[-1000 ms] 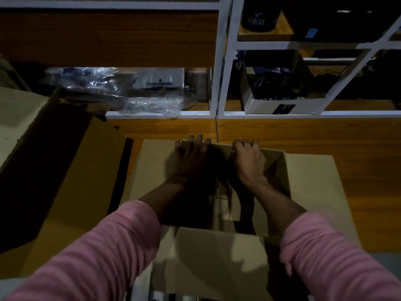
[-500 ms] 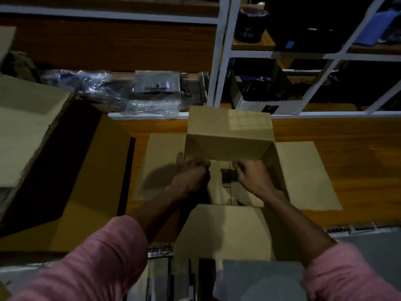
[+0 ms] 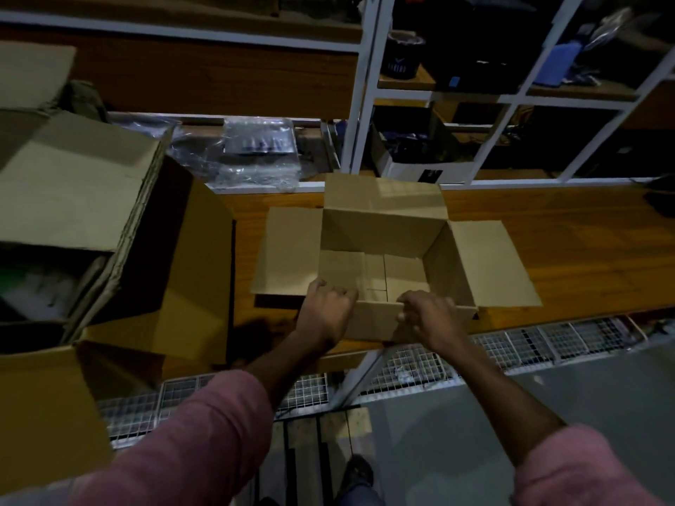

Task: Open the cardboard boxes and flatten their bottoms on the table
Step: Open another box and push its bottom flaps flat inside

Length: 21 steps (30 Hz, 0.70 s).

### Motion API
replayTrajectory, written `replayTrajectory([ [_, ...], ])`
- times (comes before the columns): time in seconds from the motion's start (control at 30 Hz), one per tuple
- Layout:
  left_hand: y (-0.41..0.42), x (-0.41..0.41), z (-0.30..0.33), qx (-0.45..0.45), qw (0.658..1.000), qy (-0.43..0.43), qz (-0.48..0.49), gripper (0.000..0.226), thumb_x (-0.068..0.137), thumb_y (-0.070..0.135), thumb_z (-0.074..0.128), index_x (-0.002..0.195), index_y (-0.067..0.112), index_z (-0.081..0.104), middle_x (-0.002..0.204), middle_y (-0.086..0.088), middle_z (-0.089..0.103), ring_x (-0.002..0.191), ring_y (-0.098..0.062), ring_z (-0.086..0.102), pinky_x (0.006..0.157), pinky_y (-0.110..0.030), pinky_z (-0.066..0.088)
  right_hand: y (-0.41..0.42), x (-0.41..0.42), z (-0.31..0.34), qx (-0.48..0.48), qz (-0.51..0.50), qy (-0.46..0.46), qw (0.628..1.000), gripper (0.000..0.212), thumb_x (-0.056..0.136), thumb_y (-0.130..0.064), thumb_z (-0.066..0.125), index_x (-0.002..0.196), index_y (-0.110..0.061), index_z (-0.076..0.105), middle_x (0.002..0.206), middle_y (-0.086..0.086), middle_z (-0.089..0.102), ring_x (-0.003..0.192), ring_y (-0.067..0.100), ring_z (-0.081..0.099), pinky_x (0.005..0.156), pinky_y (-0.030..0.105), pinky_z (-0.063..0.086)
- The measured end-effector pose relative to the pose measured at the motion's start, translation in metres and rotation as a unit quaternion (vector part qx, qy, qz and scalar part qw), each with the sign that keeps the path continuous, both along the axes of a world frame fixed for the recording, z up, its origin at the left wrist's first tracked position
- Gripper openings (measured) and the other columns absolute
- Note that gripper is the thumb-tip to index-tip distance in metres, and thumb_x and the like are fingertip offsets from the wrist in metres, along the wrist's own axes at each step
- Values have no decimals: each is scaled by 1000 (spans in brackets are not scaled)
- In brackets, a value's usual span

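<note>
**A:** What are the hands doing?

**B:** I am seeing the left hand (image 3: 326, 313) gripping the near wall of the cardboard box (image 3: 380, 235) at its left corner, fingers curled over the rim; the right hand (image 3: 430, 317) is curling round the same near wall further right, thumb on the outer face; both pink sleeves (image 3: 190, 440) are reaching in from the lower edge.

**A:** And where is the box lying?

**B:** It is standing upright and open on the wooden table (image 3: 569, 250), at the near edge; its left and right flaps are lying spread flat on the tabletop, the far flap is standing up; the bottom flaps inside are lying level.

**A:** What is surrounding it?

**B:** A larger open carton (image 3: 109, 228) is sitting to the left, just beside the box; clear plastic wrapping (image 3: 255, 155) is resting behind on a shelf; a white-framed rack (image 3: 359, 104) is rising at the back; a wire grid (image 3: 511, 345) is showing below the table edge.
</note>
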<state>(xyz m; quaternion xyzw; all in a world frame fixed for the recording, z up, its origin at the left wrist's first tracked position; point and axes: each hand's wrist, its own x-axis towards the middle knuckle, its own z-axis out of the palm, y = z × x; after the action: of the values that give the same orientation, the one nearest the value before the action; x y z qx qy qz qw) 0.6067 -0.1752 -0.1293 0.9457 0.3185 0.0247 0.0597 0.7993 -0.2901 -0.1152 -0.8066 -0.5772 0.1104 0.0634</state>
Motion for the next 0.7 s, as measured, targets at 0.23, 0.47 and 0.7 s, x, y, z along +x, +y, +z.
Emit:
replayTrajectory([
  [0.23,-26,-19,-20,72,986,-22,151,63,88,52,66,141,26,46,149,-13,41,129,-36,38,101,-52,31,-20,-5,-24,74,-68,-121,988,36,93,-48,61,124,-30,61,125,0,64,117,27,50,97,45,35],
  [0.47,-32,-23,-43,-55,985,-32,161,137,66,65,82,157,27,-14,167,-5,-15,128,-45,37,98,-59,45,-65,23,-37,62,-174,-52,981,72,84,-65,64,143,-35,35,163,3,21,136,44,28,100,64,38],
  [0.7,-30,-1,-49,-73,991,-77,84,144,62,45,92,156,27,-16,166,-16,-15,152,-44,4,113,-75,20,-55,50,-37,132,-91,172,972,77,71,-50,84,130,-33,36,137,-1,26,123,35,44,93,59,54],
])
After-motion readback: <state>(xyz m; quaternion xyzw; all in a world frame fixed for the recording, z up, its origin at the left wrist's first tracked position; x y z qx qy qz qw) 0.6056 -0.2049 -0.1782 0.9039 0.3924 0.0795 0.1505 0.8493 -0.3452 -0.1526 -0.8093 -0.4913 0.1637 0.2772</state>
